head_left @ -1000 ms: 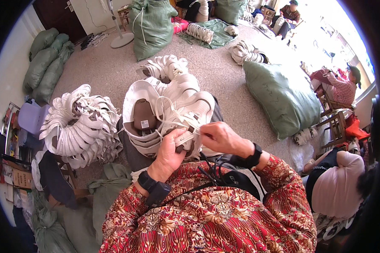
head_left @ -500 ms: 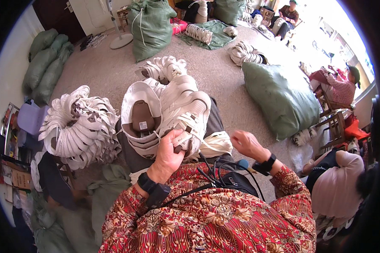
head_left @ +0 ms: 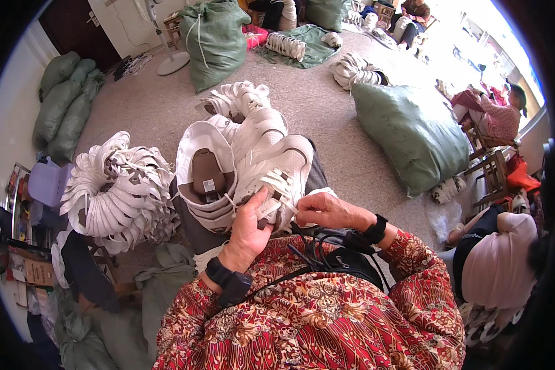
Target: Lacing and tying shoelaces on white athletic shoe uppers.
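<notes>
A stack of white shoe uppers lies across my lap, its top shoe upper (head_left: 293, 154) facing me with white laces (head_left: 281, 185) through its eyelets. My left hand (head_left: 245, 233) is closed on the near end of this upper, thumb on top by the tongue. At its right edge, my right hand (head_left: 330, 211) has its fingers pinched together on what looks like a lace end, small and partly hidden. Beside it on the left, nested uppers (head_left: 185, 157) show a brown lining with a pale label. More laces lie partly hidden behind my right hand.
A large pile of shoe uppers (head_left: 120, 191) stands at my left. Green sacks lie about: a full sack (head_left: 407, 139) on the right, an upright sack (head_left: 214, 46) ahead. Black cables (head_left: 314, 246) cross my lap. Other people sit along the right side, one person (head_left: 496, 259) close by.
My right hand has come in leftward from beside the lap to the upper's edge, its fingers now pinched there. My left hand keeps its hold. The view has shifted slightly.
</notes>
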